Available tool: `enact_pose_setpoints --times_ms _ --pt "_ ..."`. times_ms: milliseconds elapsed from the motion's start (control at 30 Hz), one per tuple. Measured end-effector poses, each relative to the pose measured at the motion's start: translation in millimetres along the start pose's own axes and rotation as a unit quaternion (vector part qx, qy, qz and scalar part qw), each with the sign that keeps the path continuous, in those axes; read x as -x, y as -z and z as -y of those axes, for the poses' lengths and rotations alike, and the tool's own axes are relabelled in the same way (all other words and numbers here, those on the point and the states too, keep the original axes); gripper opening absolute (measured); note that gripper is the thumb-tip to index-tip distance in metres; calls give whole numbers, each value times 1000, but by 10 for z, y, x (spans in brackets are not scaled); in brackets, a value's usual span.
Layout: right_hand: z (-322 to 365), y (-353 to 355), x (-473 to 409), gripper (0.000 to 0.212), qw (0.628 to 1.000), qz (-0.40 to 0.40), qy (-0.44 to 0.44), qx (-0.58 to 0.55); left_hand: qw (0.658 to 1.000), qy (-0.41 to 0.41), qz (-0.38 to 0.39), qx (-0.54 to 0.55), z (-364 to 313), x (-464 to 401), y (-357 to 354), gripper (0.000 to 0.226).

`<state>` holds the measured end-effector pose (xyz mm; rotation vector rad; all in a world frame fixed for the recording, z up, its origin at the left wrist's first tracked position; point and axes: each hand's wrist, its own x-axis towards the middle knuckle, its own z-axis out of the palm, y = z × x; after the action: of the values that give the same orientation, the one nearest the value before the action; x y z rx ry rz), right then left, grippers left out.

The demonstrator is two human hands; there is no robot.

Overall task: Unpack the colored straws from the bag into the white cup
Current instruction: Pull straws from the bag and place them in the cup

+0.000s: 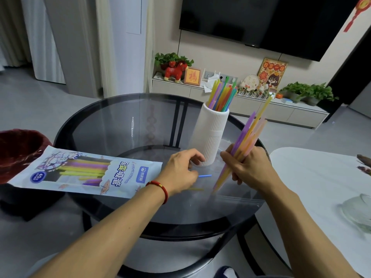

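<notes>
A: What is the right hand (248, 167) doing?

B: Its fingers are curled round a bundle of purple, yellow, orange and pink plastic straws (249, 135). The bundle tilts up and to the right, with its lower ends down near the round dark glass desk (112, 121).

A: And the left hand (181, 171)?

B: It rests low over the desk just beside the base of the tall ribbed white cup (212, 137), fingers bent. Whether it pinches anything I cannot tell. A red cord bracelet (160, 188) sits on that wrist.

A: Where are the other straws?

B: A cluster of colored straws (221, 95) stands upright in the cup, fanning above its rim. A loose blue straw (204, 175) and a loose yellow straw (195, 189) lie flat on the glass between the two hands.

A: The bag?

B: The printed pale blue straw bag (84, 171) lies flat at the left edge of the desk, overhanging it, with its near end by the left wrist. Left of it is a dark red bin (18, 149). To the right stands a white table (313, 187).
</notes>
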<state>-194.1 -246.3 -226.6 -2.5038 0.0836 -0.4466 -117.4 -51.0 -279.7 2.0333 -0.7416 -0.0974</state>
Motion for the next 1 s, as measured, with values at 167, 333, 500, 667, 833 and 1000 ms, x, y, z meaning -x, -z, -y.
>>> enact_pose_setpoints --times_ms 167,333,500,667,833,1000 --pt "35 -46 9 22 999 29 -5 22 1000 14 -3 -20 18 22 23 37" --pt "16 -30 11 23 998 40 -41 -3 1000 15 0 -19 32 40 56 35" --pt "-4 -6 61 33 997 18 -52 -56 999 23 -22 0 43 59 104 31" --pt "-34 -52 54 25 996 37 -57 -50 999 26 -29 2 48 68 159 29" --pt "-14 -163 25 17 998 55 -35 -2 999 28 -19 -3 56 96 189 27" --pt "-52 -291 23 13 998 52 -25 23 1000 27 -11 -11 60 127 200 28"
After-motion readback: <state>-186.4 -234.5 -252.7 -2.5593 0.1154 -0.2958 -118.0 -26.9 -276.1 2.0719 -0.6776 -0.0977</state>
